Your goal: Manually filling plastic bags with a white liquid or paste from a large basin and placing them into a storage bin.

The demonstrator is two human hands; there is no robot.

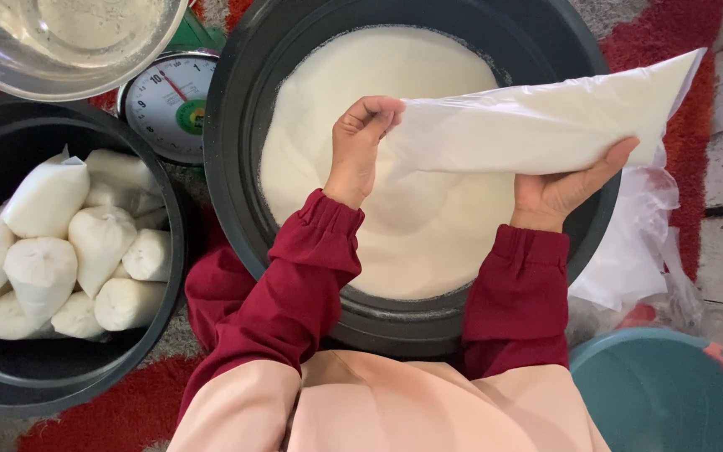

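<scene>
A clear plastic bag (pixel 537 125) filled with white powder lies sideways in both my hands above a large black tub (pixel 236 151) of white powder (pixel 378 92). My left hand (pixel 363 142) pinches the bag's left end with fingers curled shut on it. My right hand (pixel 566 188) cups the bag from below near its middle, palm up. The bag's far end points to the upper right, past the tub's rim. Dark red sleeves cover both wrists.
At left, a second black tub (pixel 10 368) holds several filled white bags (pixel 98 238). A dial kitchen scale (pixel 169 100) stands behind it, with a metal bowl (pixel 60 42) at top left. Empty plastic bags (pixel 638 243) pile at right above a teal basin (pixel 663 393). Red rug underneath.
</scene>
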